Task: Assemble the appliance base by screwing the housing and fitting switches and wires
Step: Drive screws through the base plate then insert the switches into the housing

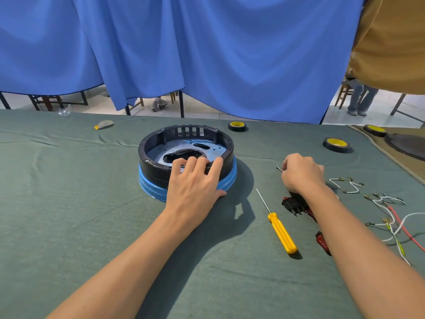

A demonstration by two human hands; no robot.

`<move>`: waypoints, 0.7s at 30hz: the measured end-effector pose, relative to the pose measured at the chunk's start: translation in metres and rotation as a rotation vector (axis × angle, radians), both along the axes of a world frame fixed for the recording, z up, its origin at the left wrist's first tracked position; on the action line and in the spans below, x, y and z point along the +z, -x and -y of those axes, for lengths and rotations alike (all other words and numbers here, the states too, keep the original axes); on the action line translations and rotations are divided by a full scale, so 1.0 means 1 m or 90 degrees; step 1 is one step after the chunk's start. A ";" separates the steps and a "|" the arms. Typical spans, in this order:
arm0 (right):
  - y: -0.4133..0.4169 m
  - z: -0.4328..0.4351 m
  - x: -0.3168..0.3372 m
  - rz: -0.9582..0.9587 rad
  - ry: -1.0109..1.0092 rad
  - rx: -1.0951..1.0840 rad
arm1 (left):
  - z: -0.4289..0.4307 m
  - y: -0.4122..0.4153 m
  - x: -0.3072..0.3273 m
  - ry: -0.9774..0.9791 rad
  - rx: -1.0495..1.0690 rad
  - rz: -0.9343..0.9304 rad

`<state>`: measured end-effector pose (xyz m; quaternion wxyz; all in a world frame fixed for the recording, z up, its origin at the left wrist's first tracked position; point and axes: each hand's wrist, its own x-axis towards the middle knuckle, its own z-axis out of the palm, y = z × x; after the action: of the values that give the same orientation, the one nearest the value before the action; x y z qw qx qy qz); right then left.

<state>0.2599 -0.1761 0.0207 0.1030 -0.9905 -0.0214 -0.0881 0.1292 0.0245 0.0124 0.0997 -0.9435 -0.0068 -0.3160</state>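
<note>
The round appliance base (161,143), a black ring housing over a blue lower rim, sits mid-table with a grey plate inside. My left hand (195,180) rests on its near rim, fingers hooked over the edge and thumb down on the cloth. My right hand (301,173) is to the right of the base, its fingers curled and pinching a small screw (278,168) that sticks out at the fingertips. A yellow-handled screwdriver (279,229) lies between my arms. Black and red rocker switches (295,206) lie partly under my right wrist.
Loose white, red and yellow-green wires (391,215) with terminals lie at the right. Two black tape rolls (238,126) (337,144) sit behind, a third (374,130) on a tan mat beside a dark disc. A blue curtain hangs beyond the table's far edge.
</note>
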 end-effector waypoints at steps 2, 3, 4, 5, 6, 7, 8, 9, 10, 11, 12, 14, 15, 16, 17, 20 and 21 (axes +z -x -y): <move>0.005 0.000 0.005 -0.003 0.004 0.006 | 0.000 0.001 0.002 0.002 -0.011 0.000; 0.007 0.001 0.008 -0.010 0.007 0.011 | -0.001 0.001 0.002 0.003 -0.017 0.001; 0.009 0.001 0.011 -0.021 0.007 0.019 | -0.002 0.001 0.002 0.004 -0.024 0.005; 0.011 0.002 0.013 -0.041 -0.002 0.030 | -0.003 0.002 0.002 0.004 -0.031 0.010; 0.014 0.002 0.016 -0.067 -0.016 0.046 | -0.004 0.003 0.002 0.004 -0.036 0.014; 0.017 0.002 0.019 -0.096 -0.027 0.068 | -0.005 0.003 0.003 0.005 -0.043 0.015; 0.020 0.000 0.021 -0.122 -0.034 0.096 | -0.005 0.004 0.003 0.009 -0.049 0.016; 0.024 -0.002 0.024 -0.145 -0.049 0.131 | -0.005 0.004 0.004 0.014 -0.055 0.016; 0.029 -0.005 0.028 -0.161 -0.081 0.171 | -0.005 0.003 0.005 0.022 -0.061 0.016; 0.034 -0.009 0.033 -0.179 -0.147 0.207 | -0.005 0.003 0.008 0.035 -0.066 0.015; 0.039 -0.013 0.038 -0.199 -0.247 0.231 | -0.005 0.002 0.011 0.054 -0.070 0.016; 0.050 -0.022 0.047 -0.262 -0.484 0.238 | -0.005 0.001 0.021 0.108 -0.075 0.025; 0.056 -0.027 0.050 -0.309 -0.593 0.230 | -0.006 0.001 0.026 0.132 -0.077 0.036; 0.062 -0.033 0.051 -0.352 -0.688 0.226 | -0.006 0.001 0.031 0.152 -0.079 0.049; 0.067 -0.038 0.050 -0.386 -0.775 0.227 | -0.006 0.002 0.035 0.170 -0.080 0.061; 0.078 -0.052 0.052 -0.434 -1.023 0.252 | -0.004 0.005 0.042 0.169 -0.082 0.076; 0.080 -0.054 0.054 -0.428 -1.070 0.265 | -0.003 0.007 0.044 0.146 -0.076 0.075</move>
<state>0.1797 -0.1219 0.0747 0.8014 -0.5402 -0.0972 0.2377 0.1222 0.0272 0.0563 -0.0281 -0.9272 0.0075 -0.3734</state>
